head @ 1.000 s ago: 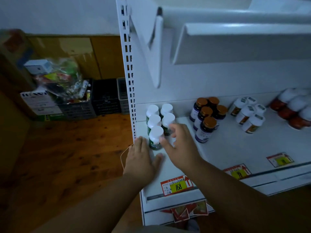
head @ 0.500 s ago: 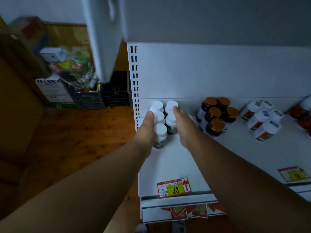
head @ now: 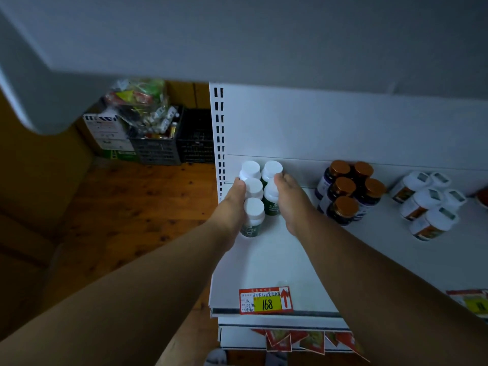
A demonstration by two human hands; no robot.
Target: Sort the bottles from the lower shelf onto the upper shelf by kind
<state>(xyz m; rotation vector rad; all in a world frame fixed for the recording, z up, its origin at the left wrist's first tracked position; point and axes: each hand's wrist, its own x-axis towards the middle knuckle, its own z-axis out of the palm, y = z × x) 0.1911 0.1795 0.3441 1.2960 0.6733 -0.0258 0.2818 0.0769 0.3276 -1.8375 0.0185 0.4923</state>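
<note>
Several green bottles with white caps (head: 254, 207) stand in a tight cluster at the left end of the white shelf (head: 277, 262). My left hand (head: 232, 204) lies flat against the cluster's left side, fingers stretched toward the back. My right hand (head: 290, 202) presses the cluster's right side the same way, its fingertips by the rear right cap. Both hands squeeze the group between them; neither curls round a single bottle.
Dark bottles with brown caps (head: 346, 191) stand grouped to the right, then white bottles with orange labels (head: 427, 204). The underside of an upper shelf (head: 237, 35) hangs overhead. A price tag (head: 266, 301) marks the front edge. Crates (head: 158, 149) sit on the wooden floor at left.
Both hands moved from the shelf front up to the sides of the green bottle cluster and now press it together. The view dropped lower under the upper shelf.
</note>
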